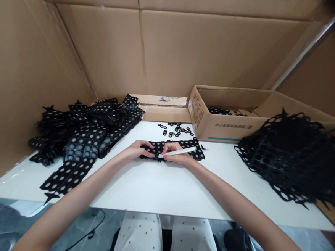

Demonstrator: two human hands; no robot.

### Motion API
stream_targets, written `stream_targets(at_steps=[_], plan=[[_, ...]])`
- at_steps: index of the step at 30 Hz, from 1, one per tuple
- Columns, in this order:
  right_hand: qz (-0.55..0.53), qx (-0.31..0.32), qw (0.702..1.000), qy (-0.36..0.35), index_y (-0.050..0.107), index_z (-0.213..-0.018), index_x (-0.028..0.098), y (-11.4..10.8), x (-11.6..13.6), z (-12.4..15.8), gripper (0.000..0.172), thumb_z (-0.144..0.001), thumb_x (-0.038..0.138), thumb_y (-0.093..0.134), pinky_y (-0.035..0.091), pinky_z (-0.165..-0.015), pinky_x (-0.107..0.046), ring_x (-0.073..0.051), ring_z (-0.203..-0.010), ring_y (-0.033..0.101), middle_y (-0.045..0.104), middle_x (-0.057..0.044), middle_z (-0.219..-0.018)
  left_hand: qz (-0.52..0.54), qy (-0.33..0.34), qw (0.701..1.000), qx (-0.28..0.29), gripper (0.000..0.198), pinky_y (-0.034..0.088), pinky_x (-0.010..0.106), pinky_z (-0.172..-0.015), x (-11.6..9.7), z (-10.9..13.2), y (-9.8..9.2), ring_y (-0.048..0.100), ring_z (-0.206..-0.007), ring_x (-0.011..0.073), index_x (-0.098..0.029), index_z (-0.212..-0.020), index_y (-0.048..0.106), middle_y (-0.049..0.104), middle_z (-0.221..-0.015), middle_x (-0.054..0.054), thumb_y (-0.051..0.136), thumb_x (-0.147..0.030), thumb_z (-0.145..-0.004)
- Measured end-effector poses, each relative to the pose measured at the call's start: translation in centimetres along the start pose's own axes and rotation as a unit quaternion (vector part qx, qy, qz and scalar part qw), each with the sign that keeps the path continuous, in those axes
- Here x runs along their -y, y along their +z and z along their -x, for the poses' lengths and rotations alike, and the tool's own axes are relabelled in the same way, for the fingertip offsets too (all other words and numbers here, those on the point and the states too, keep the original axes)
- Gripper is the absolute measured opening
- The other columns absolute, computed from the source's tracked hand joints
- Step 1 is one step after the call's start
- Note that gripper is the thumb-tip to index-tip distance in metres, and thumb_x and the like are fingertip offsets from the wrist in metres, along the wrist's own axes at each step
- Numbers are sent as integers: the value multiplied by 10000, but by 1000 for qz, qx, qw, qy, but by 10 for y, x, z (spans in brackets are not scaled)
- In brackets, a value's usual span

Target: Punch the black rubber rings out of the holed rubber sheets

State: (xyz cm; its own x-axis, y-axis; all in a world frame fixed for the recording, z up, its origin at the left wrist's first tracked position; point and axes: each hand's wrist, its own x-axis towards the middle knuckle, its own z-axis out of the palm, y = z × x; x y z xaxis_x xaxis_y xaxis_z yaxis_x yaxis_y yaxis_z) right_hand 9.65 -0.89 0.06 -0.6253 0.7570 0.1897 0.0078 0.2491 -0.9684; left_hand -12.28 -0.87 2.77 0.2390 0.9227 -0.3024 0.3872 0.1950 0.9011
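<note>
A black sheet dotted with rows of pale round spots [183, 144] lies flat on the white table in front of me. At its left end, my left hand [139, 149] holds the edge, thumb and fingers closed on it. My right hand [173, 152] grips a slim white pen-like tool [183, 151], its tip down at the middle of the sheet. What the tip touches is too small to make out. Just behind the sheet, several small black rings [175, 129] are scattered on the table.
Similar dotted black sheets [84, 127] are heaped at the left. At the back right stands an open cardboard box [227, 127] with black rings [219, 111] inside. A pile of black perforated webbing [296, 158] covers the right side. Cardboard walls [196, 47] enclose the white table [149, 188].
</note>
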Motion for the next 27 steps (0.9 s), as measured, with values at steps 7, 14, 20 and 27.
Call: stream_targets(at_steps=[7, 14, 20, 27], plan=[[0, 7, 1000, 7, 587, -780, 113, 2, 3, 0, 247, -726, 343, 658, 338, -486, -174, -90, -555, 490, 602, -37, -721, 32, -21, 998, -41, 398, 390, 211, -540, -10, 4, 3, 539, -568, 121, -153, -798, 658, 629, -630, -8, 780, -220, -425], [62, 8, 998, -12, 602, -800, 128, 7, 4, -3, 215, -739, 330, 649, 363, -536, -179, -104, -621, 519, 604, -17, -738, 10, 24, 999, -26, 377, 357, 193, -497, -7, 1, 2, 485, -521, 93, -138, -798, 639, 582, -592, -21, 763, -231, -454], [-33, -3, 998, 52, 581, -776, 131, 0, 0, -8, 223, -675, 299, 689, 388, -513, -184, -109, -588, 543, 623, -25, -713, -7, 45, 999, 0, 349, 344, 195, -516, -10, 0, -4, 495, -563, 99, -141, -776, 628, 592, -648, -13, 749, -267, -473], [-110, -70, 991, 14, 504, -591, 153, -3, -6, -5, 142, -622, 221, 624, 350, -454, -191, -90, -450, 466, 550, 19, -508, -3, 36, 999, 0, 374, 346, 209, -544, -9, 1, -8, 521, -622, 121, -146, -786, 642, 627, -738, 7, 762, -281, -459]])
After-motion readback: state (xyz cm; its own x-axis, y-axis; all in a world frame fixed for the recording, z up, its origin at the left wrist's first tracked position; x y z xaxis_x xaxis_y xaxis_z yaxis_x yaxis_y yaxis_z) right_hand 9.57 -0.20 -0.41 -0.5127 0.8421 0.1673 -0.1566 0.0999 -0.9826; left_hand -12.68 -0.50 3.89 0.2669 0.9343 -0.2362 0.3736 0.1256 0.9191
